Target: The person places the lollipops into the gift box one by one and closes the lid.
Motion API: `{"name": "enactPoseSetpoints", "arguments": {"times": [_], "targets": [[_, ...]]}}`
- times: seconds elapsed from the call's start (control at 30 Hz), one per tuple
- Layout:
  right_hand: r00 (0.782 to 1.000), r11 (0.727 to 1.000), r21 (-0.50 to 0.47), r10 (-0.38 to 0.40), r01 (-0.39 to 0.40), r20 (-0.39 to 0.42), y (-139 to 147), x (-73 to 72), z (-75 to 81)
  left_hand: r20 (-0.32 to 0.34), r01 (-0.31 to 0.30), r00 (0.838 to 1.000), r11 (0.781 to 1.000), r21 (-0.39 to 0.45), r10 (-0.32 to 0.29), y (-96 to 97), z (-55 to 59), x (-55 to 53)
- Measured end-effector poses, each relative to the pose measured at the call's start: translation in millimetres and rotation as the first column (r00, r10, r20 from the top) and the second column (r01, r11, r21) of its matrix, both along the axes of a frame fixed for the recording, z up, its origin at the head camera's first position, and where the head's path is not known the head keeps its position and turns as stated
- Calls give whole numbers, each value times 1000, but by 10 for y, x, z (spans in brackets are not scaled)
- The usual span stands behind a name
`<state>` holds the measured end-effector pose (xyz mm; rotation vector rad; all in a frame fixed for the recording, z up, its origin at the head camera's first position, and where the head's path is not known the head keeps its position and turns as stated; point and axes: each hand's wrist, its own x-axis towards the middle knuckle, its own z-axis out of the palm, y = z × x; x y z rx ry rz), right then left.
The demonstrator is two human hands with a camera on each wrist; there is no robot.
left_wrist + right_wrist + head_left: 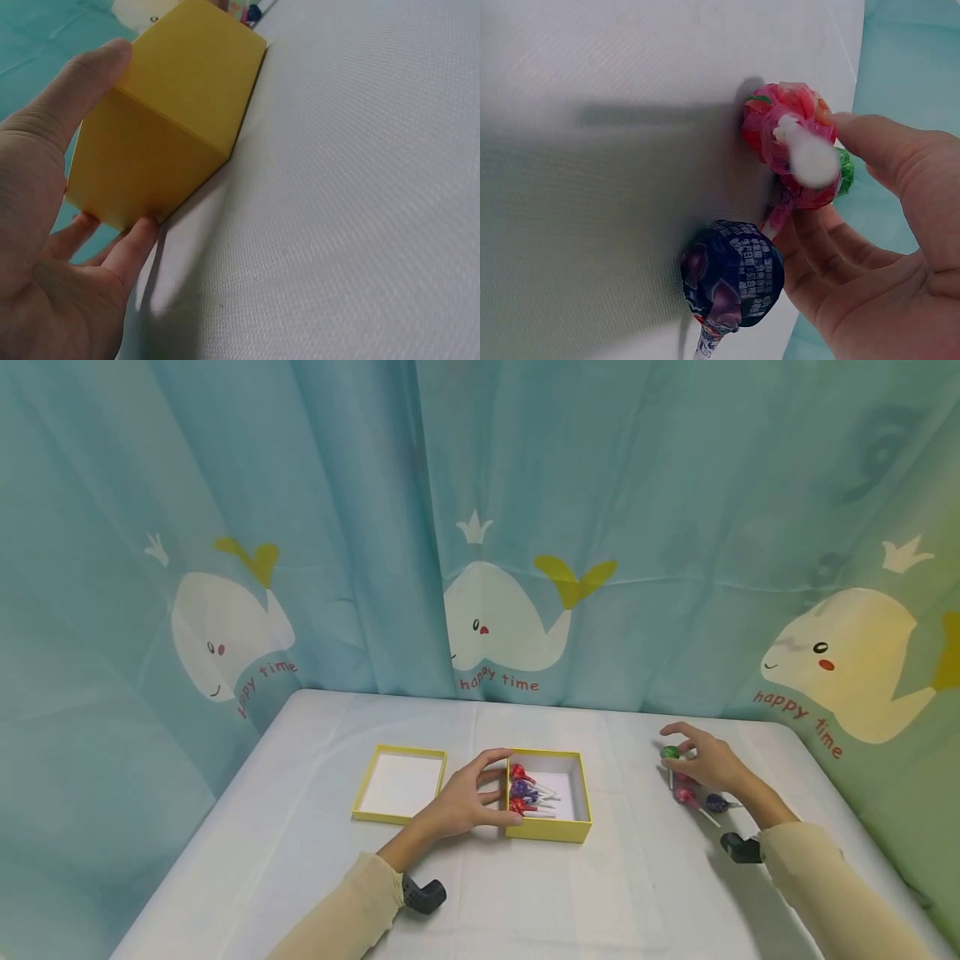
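Lollipops [527, 792] in yellow box [549, 832], left side; left hand [461, 800] grips box's left end. Loose lollipops [686, 795] on white table [622, 885] by right hand [711, 767], fingers bent about green lollipop [671, 752]; whether pinched, cannot tell. Whale-print curtain [360, 568] behind.

Box [550, 832] on table [600, 902]. Lid [401, 783] left of box, flat on table, apart from it. Left hand [465, 797] between lid and box, touching box's left side. Lollipops [525, 792] inside box, in its left half, sticks toward its right wall. Loose lollipops [687, 796] right of box, well apart, grouped together. Right hand [708, 766] right of box, at that group. Curtain [360, 610] behind box, beyond table's far edge.
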<state>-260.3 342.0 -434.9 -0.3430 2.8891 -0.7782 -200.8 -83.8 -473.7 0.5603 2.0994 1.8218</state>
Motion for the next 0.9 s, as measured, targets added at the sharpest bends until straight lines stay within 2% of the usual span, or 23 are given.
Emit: {"name": "enactPoseSetpoints", "arguments": {"times": [0.4, 0.9], "targets": [[1000, 1000, -21, 6, -7, -23, 6, -28, -49, 1, -8, 1000, 1000, 1, 8, -2, 1, -1], [993, 999, -29, 26, -29, -113, -25, -53, -126, -5, 0, 1000, 1000, 2, 0, -1, 8, 11]]}}
